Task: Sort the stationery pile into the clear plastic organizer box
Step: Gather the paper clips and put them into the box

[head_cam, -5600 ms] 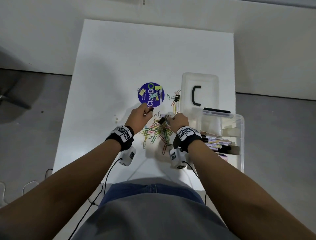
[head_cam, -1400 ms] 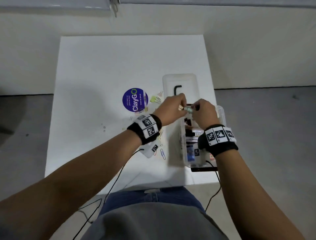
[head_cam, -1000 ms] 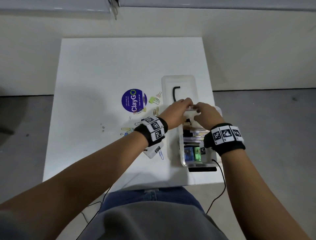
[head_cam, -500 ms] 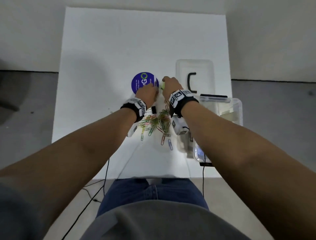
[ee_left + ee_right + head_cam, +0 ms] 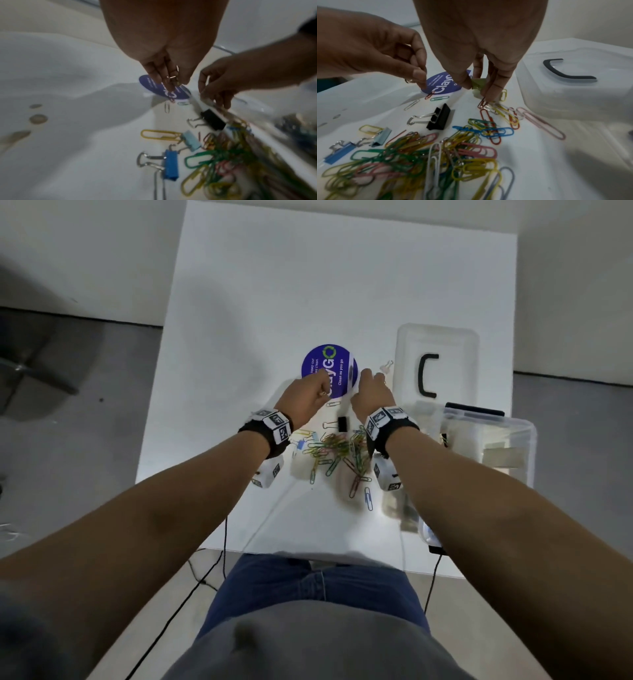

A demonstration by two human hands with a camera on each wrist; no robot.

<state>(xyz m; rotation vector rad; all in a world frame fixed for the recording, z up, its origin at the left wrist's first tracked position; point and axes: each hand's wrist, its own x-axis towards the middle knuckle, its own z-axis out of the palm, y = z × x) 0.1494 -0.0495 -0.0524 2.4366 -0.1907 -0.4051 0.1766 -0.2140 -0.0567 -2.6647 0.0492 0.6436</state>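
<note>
Half a second ago both hands were closing in on the round sticker; now they have settled at its near edge, and a second before that they were together over the organizer box. The left hand (image 5: 169, 59) pinches a small metal clip (image 5: 173, 77) between thumb and fingertips, its fingers curled over a red paper clip (image 5: 429, 95) that lies just below them on the sticker's rim. The right hand (image 5: 481, 54), just beside it, pinches a yellow-green binder clip (image 5: 478, 83) between thumb and fingers, right above a few loose paper clips. The purple sticker (image 5: 329, 370) under the fingertips reads "ClayGO", with smaller lines "keep our spaces clean" and "Clean as you go". Just behind the hands, toward the wrists, lies a black binder clip (image 5: 438, 119), and nearer the left wrist a pale blue binder clip (image 5: 190, 140) and a darker blue binder clip (image 5: 170, 164). The pile of coloured paper clips (image 5: 337, 451) spreads between the two wrists on the white table (image 5: 308, 285). To the right of the right hand sits the box lid (image 5: 436, 364) with its black handle, and beyond the right forearm the clear organizer box (image 5: 493, 440) stands open.
</note>
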